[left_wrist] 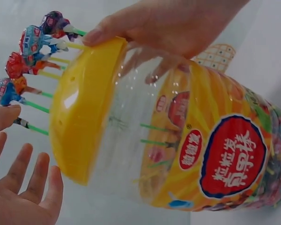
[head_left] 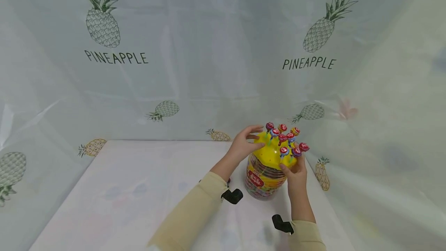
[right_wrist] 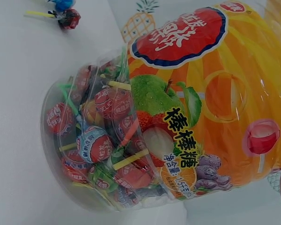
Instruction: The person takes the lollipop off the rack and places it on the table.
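A clear lollipop jar (head_left: 262,179) with a yellow domed lid (head_left: 271,154) stands on the white table, right of centre. Several wrapped lollipops (head_left: 283,136) stick upright in the lid's holes. My right hand (head_left: 296,171) grips the jar at the lid's rim: in the left wrist view its thumb (left_wrist: 107,30) lies on the lid (left_wrist: 79,112) and its fingers show through the clear shoulder. My left hand (head_left: 244,142) hovers at the lid's left side, fingers spread (left_wrist: 18,183) and just apart from it. The right wrist view shows the jar's lower part (right_wrist: 178,117), packed with lollipops.
A loose lollipop (right_wrist: 65,16) lies on the table beside the jar. Pineapple-print plastic sheeting (head_left: 209,49) walls in the back and both sides. The white table (head_left: 139,189) stretches away to the left of the jar. Black wrist mounts (head_left: 232,196) sit on both sleeves.
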